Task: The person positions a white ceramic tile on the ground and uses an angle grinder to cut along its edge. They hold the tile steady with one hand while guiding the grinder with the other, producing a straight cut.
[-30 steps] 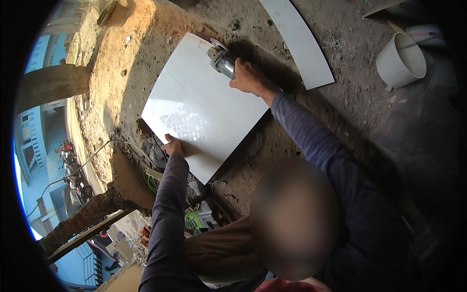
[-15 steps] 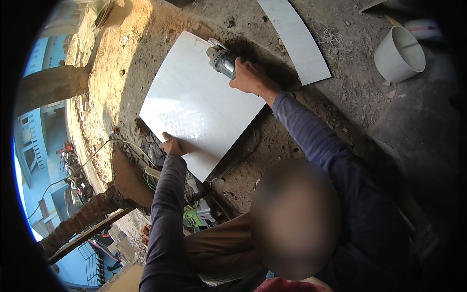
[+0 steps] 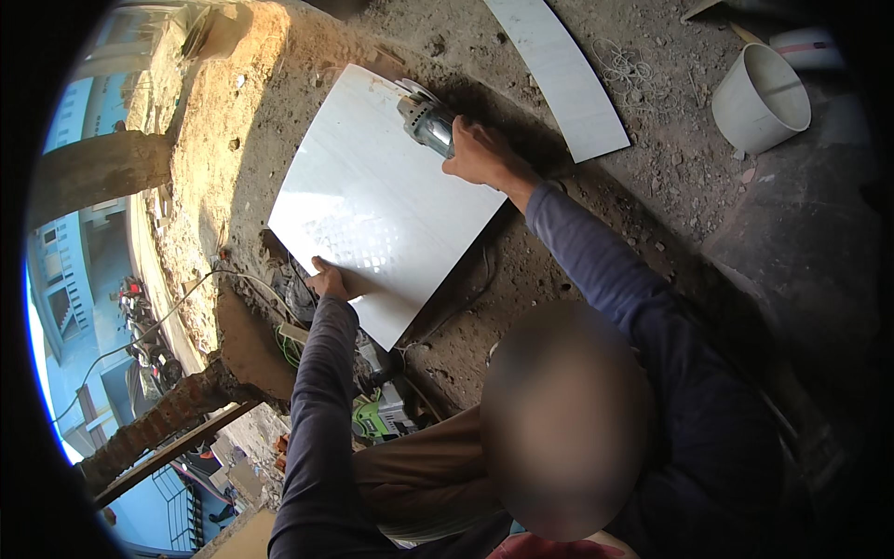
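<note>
The white panel (image 3: 391,186) lies over the dirt ground (image 3: 661,196). Near its far corner, the right hand (image 3: 480,154) is closed around the grey grinder (image 3: 430,128). The left hand (image 3: 329,279) touches the panel's left side; whether its fingers pinch the edge, I cannot tell. Beyond the panel, to its right, lies a white strip (image 3: 566,79).
</note>
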`<state>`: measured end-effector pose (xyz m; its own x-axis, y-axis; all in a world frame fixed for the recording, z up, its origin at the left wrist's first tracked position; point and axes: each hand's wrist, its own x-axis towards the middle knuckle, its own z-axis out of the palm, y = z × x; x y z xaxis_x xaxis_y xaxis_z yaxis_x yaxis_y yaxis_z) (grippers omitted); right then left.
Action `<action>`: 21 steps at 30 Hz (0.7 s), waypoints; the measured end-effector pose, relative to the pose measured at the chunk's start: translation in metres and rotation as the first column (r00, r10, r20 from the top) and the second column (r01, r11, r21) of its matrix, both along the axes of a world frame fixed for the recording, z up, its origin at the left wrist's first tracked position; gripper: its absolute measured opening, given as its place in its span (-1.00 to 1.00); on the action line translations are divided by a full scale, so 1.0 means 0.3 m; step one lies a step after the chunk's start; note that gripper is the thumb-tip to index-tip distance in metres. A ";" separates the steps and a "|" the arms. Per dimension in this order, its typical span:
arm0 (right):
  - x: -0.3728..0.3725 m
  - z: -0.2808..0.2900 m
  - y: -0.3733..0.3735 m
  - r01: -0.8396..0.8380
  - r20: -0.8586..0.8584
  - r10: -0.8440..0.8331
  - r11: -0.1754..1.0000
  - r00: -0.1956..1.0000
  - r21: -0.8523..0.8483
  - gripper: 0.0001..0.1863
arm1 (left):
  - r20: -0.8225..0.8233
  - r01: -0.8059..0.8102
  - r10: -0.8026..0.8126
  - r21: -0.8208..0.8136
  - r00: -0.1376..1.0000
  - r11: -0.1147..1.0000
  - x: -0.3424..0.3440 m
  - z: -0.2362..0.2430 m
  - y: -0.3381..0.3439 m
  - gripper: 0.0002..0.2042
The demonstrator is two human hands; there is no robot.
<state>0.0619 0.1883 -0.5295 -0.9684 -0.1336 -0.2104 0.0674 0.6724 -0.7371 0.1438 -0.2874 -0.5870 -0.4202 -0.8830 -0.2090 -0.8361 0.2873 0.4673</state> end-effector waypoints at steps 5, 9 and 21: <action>0.019 0.013 0.011 0.001 0.028 -0.001 1.000 1.000 0.001 -0.12 | 0.010 0.023 -0.023 -0.013 1.000 1.000 0.001 -0.009 -0.015 0.00; 0.023 0.005 0.012 0.006 0.026 -0.006 1.000 1.000 -0.007 -0.12 | 0.014 0.055 -0.055 0.006 0.998 0.998 0.009 0.003 -0.003 0.05; 0.040 -0.003 0.019 0.015 0.005 -0.015 1.000 1.000 -0.024 -0.10 | -0.017 0.037 -0.036 0.015 0.999 0.999 0.010 0.017 0.021 -0.01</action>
<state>0.0738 0.1942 -0.5304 -0.9694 -0.1239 -0.2120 0.0812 0.6530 -0.7530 0.1468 -0.2813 -0.5818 -0.4556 -0.8637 -0.2155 -0.8174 0.3100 0.4855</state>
